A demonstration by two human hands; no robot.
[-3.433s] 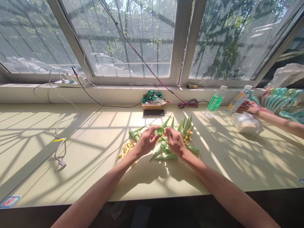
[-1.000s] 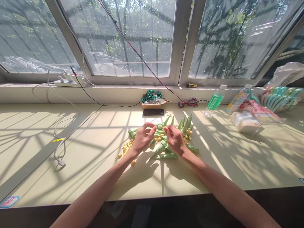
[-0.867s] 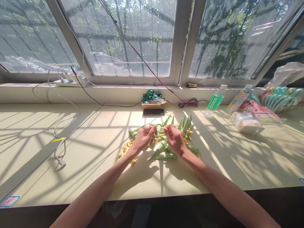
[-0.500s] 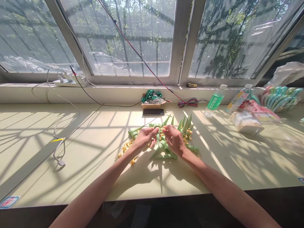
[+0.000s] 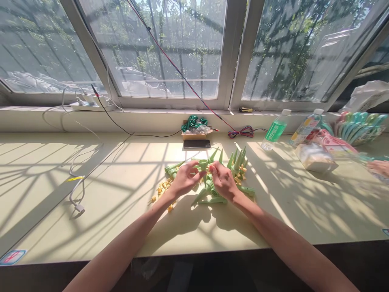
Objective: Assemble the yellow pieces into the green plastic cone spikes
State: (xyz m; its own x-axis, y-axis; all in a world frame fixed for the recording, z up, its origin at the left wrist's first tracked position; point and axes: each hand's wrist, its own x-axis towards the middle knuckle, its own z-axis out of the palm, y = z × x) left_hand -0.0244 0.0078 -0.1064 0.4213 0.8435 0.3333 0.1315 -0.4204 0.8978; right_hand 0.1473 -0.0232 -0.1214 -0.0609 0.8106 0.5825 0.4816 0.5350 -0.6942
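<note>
Above the middle of a pile, my left hand (image 5: 186, 178) has its fingers closed on a green cone (image 5: 203, 164), whose wide round end faces up and whose tip points down. Close to the cone's right side is my right hand (image 5: 223, 180), its fingers pinched; what they hold, if anything, is too small to make out. Green cones (image 5: 212, 200) lie around and below both hands, and several stand tip up at the right (image 5: 238, 160). Small yellow pieces (image 5: 164, 187) are scattered to the left, with more among the cones at the right.
A black phone (image 5: 197, 144) lies before a small box (image 5: 194, 136) with green material. At the right are a green-labelled bottle (image 5: 275, 129), another bottle (image 5: 306, 126), a white box (image 5: 317, 160) and another person's hand (image 5: 379, 167). A white cable (image 5: 79, 207) lies left.
The green cone has turned so that its open end shows more. My left fingers have shifted around it. Another person's hand has come in at the right edge.
</note>
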